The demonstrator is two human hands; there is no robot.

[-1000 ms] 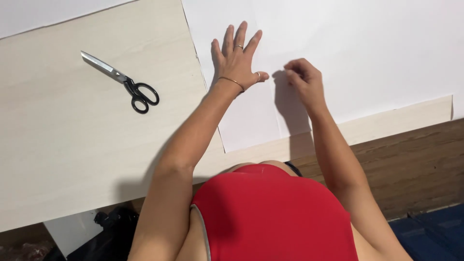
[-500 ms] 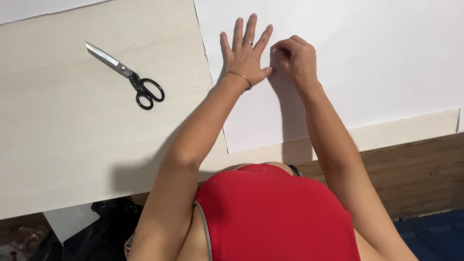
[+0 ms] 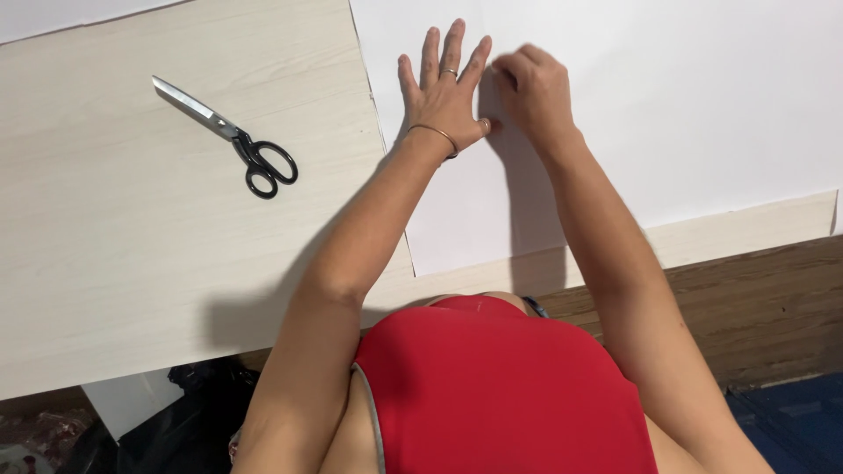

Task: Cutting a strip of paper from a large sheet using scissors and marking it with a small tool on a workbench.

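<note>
Head view looks straight down on a pale wood-grain tabletop (image 3: 132, 254) where a large white sheet of paper (image 3: 667, 114) lies flat, its left edge running down past the wrist and its lower edge stopping just short of the table's front. On that sheet the left hand (image 3: 443, 96) is spread wide, palm down, all fingers fanned and pressed onto the paper near its left edge; it grips nothing, only pins the sheet. Touching its thumb side, the right hand (image 3: 531, 88) is curled into a loose fist with knuckles up, fingertips tucked against the paper; whether it pinches a small tool or simply presses cannot be told, since the fingers hide what lies under them. To do this pressing or creasing well, my judgement is that the flat hand should keep even weight so the sheet cannot creep, while the curled hand works in short, firm strokes close beside it, staying in line so no wrinkle forms between the two. Well apart to the left, a pair of steel-bladed scissors with black loop handles (image 3: 230, 136) lies shut and untouched on the bare table.
</note>
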